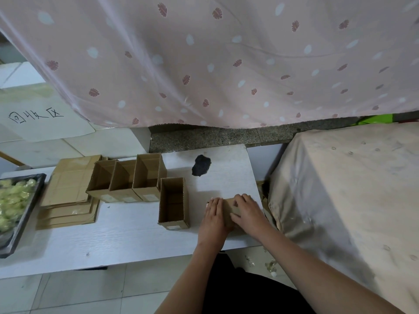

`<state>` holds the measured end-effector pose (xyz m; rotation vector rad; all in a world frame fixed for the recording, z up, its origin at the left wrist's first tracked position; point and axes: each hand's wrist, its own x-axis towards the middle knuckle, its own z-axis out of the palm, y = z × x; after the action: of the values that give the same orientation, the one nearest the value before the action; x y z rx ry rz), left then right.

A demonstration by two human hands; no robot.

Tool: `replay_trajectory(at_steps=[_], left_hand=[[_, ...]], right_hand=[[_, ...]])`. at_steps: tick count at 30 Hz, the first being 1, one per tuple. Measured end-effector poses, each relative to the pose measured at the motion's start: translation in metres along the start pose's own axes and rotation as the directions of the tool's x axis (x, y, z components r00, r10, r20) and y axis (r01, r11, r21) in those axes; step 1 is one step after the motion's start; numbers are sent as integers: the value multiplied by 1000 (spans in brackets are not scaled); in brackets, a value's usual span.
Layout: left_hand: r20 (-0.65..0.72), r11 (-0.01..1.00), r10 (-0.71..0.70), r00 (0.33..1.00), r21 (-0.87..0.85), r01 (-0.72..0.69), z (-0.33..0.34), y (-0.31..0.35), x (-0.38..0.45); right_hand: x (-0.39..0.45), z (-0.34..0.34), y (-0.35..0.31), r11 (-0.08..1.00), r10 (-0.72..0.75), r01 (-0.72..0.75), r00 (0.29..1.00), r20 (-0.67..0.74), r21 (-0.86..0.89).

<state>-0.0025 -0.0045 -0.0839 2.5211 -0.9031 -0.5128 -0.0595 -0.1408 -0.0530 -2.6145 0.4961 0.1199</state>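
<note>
The cardboard box (227, 209) sits by the right edge of the white surface (127, 234) — left hand (214, 215) pressed flat along its side, right hand (248, 211) curled over its top. An open carton (173, 203) stands just left of it, with bare surface beyond up to a dark lump (201, 168). The hands hide most of the box.

Matt brown cardbd box (227, 208), white woodgrain table (113, 241) — thin cloth curtain (204, 64)

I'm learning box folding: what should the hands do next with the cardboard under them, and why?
Probably press down to set the fold of the brown cardboard box: left hand and right hand both rest on it, and it lies low on the white table, while four open-topped cardboard boxes stand finished beside it.
</note>
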Motion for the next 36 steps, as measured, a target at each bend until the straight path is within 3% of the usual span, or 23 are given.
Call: replay_trajectory(at_steps=[3,6,12,18,29,32,36], left_hand=[[3,1000,-17,1000,-5,17,2,2,-1],[-2,1000,-27,1000,5,27,3,3,-2],[29,997,-19,999,79,16,1,6,-2],[148,963,103,984,234,-136,8,19,0],[124,939,67,990,327,-104,18,19,-4],[134,939,58,989,330,-99,17,20,-2],[126,944,57,990,315,-95,17,19,0]], right_hand=[[-7,-5,16,992,128,-126,989,-78,33],[-10,-7,23,948,250,-242,968,-11,207],[-10,1,13,948,256,-259,966,40,185],[-7,-1,9,950,266,-271,962,54,156],[-6,1,0,960,280,-280,959,42,1],[-5,-3,5,954,288,-289,957,24,83],[-11,-1,6,953,271,-282,957,106,109]])
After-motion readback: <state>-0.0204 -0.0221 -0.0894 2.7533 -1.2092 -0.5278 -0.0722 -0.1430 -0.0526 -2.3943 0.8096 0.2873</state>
